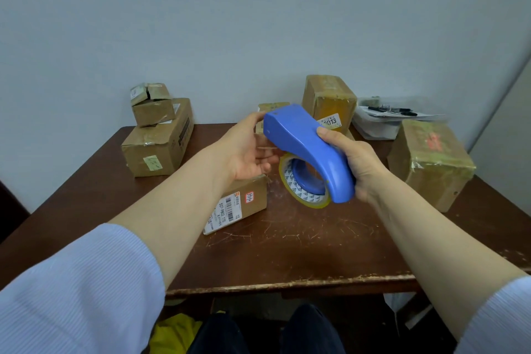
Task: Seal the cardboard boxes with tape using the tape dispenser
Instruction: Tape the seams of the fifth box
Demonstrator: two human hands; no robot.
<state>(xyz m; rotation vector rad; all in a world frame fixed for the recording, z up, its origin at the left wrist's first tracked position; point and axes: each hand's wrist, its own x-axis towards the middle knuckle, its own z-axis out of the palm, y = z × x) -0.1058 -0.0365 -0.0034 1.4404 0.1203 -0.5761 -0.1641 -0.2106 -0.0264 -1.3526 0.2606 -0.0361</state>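
Far left on the desk (287, 244), a stack of boxes (156, 149) sits untouched. Then the left hand (247, 149), grip released, fingers loose right at the nose of the blue tape dispenser (304, 141). Whether they touch the tape end, I cannot tell. Beneath that hand lies a labelled box (244, 204), likely the one to seal. The dispenser hangs above the desk, its roll (293, 184) facing us, and the right hand (359, 164) has its grip clenched round the handle. The job now is to find the free end, draw out a short tail, keep it from sticking to the fingers, and hold the dispenser steady. Far right, another box (431, 164) waits.
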